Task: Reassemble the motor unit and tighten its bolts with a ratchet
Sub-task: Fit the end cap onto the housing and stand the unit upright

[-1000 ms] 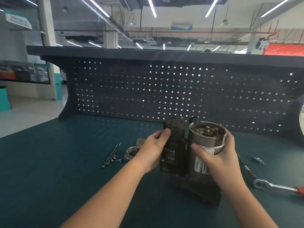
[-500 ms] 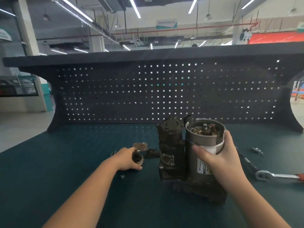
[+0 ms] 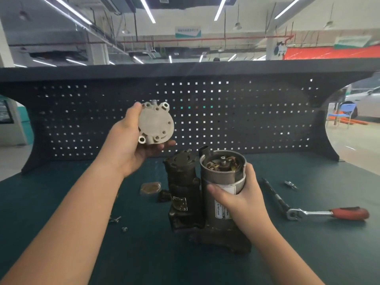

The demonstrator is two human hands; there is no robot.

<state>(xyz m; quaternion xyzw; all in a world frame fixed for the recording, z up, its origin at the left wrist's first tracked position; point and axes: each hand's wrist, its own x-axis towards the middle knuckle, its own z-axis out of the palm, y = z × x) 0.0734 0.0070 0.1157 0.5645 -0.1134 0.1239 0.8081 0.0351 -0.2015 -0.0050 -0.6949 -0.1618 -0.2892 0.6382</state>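
The motor unit (image 3: 207, 200) stands upright on the dark green bench mat, its grey cylinder open at the top with brushes and shaft showing. My right hand (image 3: 242, 198) grips the cylinder's upper side. My left hand (image 3: 131, 145) holds a round grey end cover (image 3: 156, 125) with bolt ears, raised above and left of the motor, its flat face toward me. A ratchet (image 3: 320, 212) with a red handle lies on the mat to the right, with a long dark extension bar (image 3: 274, 194) running back from its head.
A small round brass-coloured part (image 3: 150, 188) lies left of the motor. Small screws (image 3: 118, 222) lie on the mat below my left forearm. A small bolt (image 3: 290, 184) rests at far right. A dark pegboard (image 3: 205, 116) walls off the bench's back.
My left hand left the motor, reached to the mat on the left, picked up the end cover and lifted it high. My right hand stayed on the cylinder.
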